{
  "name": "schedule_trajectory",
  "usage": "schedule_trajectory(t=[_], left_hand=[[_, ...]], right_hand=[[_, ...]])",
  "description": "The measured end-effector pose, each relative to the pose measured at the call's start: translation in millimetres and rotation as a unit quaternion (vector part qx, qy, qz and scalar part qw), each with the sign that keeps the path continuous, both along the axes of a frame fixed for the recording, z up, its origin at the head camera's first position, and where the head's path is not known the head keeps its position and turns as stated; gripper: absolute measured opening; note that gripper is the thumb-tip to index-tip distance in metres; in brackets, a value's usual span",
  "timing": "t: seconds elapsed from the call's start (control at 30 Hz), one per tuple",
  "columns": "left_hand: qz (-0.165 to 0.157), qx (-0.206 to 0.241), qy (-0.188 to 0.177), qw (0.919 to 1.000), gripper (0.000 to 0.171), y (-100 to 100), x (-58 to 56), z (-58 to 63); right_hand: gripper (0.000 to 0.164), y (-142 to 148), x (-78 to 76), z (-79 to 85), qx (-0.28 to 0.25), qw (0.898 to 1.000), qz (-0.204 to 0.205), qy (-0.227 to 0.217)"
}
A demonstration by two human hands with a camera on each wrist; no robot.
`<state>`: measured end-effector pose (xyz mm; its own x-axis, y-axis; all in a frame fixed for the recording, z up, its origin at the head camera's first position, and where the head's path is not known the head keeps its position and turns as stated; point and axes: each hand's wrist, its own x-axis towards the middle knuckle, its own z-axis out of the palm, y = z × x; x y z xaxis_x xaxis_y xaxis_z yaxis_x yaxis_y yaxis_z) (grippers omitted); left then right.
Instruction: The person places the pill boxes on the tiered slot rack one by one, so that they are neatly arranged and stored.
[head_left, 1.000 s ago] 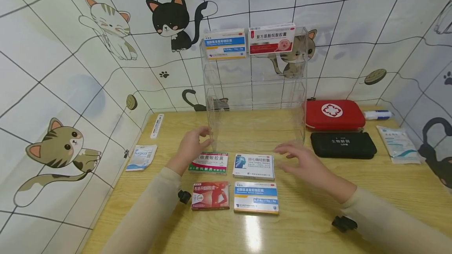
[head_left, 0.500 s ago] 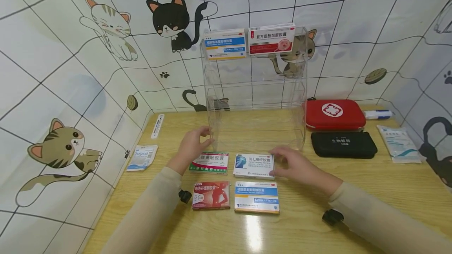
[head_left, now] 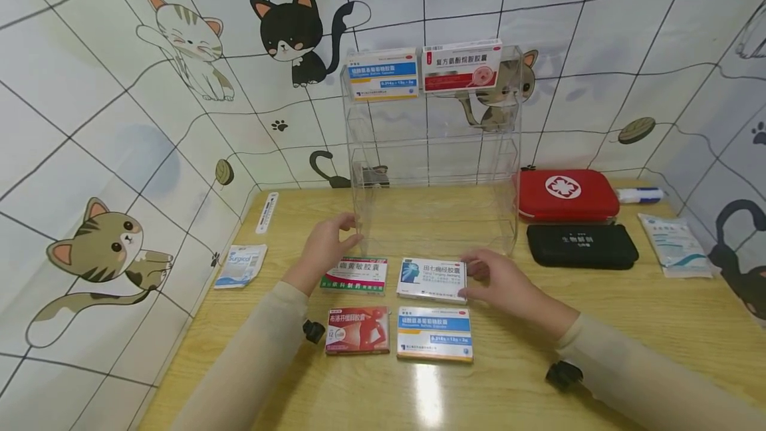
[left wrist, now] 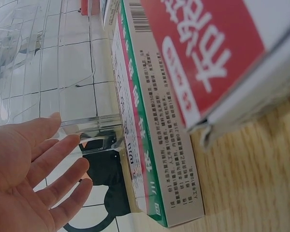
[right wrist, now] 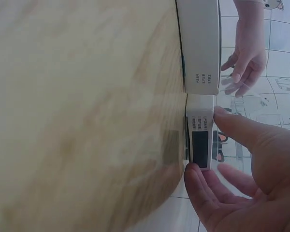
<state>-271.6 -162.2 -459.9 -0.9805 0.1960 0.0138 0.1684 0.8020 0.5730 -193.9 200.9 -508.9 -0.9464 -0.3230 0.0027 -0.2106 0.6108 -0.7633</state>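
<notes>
Head view: right grip [head_left: 501, 285] pinches one of six boxes [head_left: 429, 281].

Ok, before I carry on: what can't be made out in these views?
Head view: upper-left corner of the green-and-white box, hidden by the left hand.
Left wrist view: the rest of the red box, cut off by the top and right edges.
Right wrist view: the upper part of the front blue-and-white box, cut off by the top edge.
Right wrist view: print on the white box the right hand pinches, too small and blurred.
</notes>
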Motion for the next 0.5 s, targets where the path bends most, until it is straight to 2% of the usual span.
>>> schedule_trajectory(t=[0.13,0.3,0.4,0.5], left_hand=[[-0.003,-0.002,0.001,1.0000,0.047,-0.2,-0.7,0.6],[-0.001,0.000,0.001,1.0000,0.047,-0.3,0.1,1.1],[0.001,0.002,-0.001,1.0000,0.047,0.3,1.6,2.4],[0.001,0.003,-0.003,1.0000,0.047,1.1,2.7,3.8]], right_hand=[[0.079,-0.6,-0.8,2.7,0.013,1.000,-0.009,0.005],[0.069,-1.4,1.2,4.0,0.035,0.999,-0.017,0.013],[0.063,-3.2,3.5,5.0,0.003,1.000,-0.020,-0.002],[0.050,-4.4,6.2,8.4,-0.034,0.999,-0.030,-0.019]])
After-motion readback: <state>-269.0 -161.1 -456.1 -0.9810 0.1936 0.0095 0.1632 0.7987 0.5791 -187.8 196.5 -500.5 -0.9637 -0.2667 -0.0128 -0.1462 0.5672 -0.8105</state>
